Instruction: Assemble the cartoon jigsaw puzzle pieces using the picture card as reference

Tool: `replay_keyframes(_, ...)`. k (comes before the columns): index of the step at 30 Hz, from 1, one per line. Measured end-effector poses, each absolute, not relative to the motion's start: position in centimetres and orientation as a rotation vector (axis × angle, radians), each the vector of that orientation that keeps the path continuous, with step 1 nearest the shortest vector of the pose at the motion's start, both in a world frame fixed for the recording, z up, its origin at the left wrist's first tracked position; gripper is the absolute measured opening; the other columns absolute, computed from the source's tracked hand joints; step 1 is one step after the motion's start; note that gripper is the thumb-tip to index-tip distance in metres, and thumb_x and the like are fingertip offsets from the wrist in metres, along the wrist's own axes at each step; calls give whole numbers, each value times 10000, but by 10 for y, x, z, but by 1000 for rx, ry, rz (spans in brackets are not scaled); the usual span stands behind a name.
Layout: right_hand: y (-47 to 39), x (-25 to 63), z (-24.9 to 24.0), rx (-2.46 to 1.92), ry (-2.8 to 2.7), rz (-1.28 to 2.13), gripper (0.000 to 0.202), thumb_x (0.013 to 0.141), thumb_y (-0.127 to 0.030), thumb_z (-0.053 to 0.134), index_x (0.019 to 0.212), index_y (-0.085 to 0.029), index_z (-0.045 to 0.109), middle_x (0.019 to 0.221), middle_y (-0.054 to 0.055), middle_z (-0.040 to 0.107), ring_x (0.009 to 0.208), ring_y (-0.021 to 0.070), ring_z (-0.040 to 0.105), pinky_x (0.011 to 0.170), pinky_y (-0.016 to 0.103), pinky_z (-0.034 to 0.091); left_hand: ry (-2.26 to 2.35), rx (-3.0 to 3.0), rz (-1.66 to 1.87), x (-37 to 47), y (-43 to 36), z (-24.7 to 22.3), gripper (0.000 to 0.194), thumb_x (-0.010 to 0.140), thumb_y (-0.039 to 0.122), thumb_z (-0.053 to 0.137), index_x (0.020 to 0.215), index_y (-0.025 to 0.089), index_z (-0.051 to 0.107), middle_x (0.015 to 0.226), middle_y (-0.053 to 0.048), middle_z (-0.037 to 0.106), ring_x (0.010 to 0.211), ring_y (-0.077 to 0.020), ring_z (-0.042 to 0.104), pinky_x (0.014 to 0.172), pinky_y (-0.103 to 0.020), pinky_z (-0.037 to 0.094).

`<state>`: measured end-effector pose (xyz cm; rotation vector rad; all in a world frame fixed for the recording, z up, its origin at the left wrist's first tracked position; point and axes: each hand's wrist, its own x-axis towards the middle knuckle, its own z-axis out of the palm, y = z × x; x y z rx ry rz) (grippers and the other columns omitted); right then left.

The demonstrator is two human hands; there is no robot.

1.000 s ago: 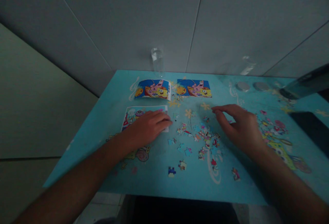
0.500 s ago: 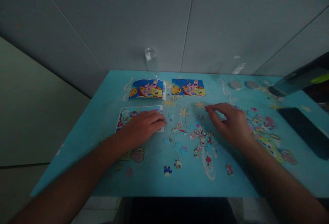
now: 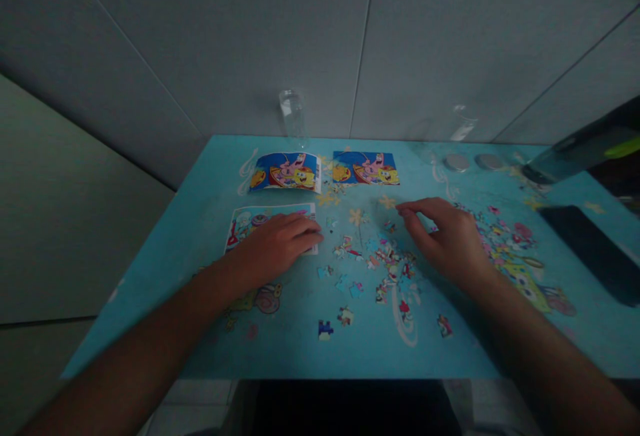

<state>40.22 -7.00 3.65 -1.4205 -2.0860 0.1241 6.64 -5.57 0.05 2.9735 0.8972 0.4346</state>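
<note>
My left hand (image 3: 283, 243) lies palm down over a picture card (image 3: 240, 223) with a turquoise print, its fingers reaching past the right edge. Nothing shows in it. My right hand (image 3: 443, 233) hovers or rests right of the middle, thumb and forefinger pinched together; whatever is between the tips is too small to make out. Loose puzzle pieces (image 3: 393, 263) lie in a cluster between the hands. Nearer the front edge are a dark blue piece (image 3: 325, 330) and a reddish piece (image 3: 444, 326).
Two blue cartoon pictures, one curled (image 3: 287, 173) and one flat (image 3: 367, 169), lie at the back. Clear jars (image 3: 293, 116) stand near the wall, with two round lids (image 3: 457, 163) nearby. More pieces (image 3: 500, 233), a dark phone-like slab (image 3: 593, 249) and a bottle (image 3: 575, 153) are right.
</note>
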Motion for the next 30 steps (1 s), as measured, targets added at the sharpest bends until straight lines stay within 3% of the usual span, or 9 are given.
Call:
replay_keyframes(10, -72, 402, 40, -1373, -2087, 197, 196, 985, -269, 562, 1077, -222, 730, 1017, 68, 751, 931, 240, 700, 785, 398, 579, 898, 2958, 450, 65, -54, -3, 259, 1014, 199, 533, 1232, 223, 671, 1247, -78, 663, 1176, -246, 610, 990, -441, 519)
replay_keyframes(19, -107, 353, 38, -885, -2577, 565, 211, 1011, -225, 538, 1133, -217, 710, 973, 65, 710, 916, 222, 628, 853, 421, 496, 925, 3014, 415, 71, -60, 3, 255, 1009, 177, 543, 1242, 196, 645, 1259, -80, 656, 1167, -243, 595, 988, -425, 506)
replay_keyframes(24, -121, 336, 26, -904, -2680, 558, 197, 1010, -296, 556, 1131, -232, 696, 1032, 67, 666, 981, 246, 611, 886, 450, 483, 953, 3005, 347, 73, -63, 8, 265, 993, 179, 578, 1254, 186, 626, 1260, -72, 648, 1181, -242, 580, 1012, -427, 488)
replay_keyframes(30, -120, 337, 20, -917, -2695, 511, 239, 1014, -276, 538, 1196, -257, 691, 1028, 64, 652, 951, 242, 615, 876, 450, 488, 994, 3040, 273, 79, -67, 12, 225, 1006, 206, 567, 1221, 178, 626, 1210, -74, 650, 1151, -232, 579, 1012, -403, 472)
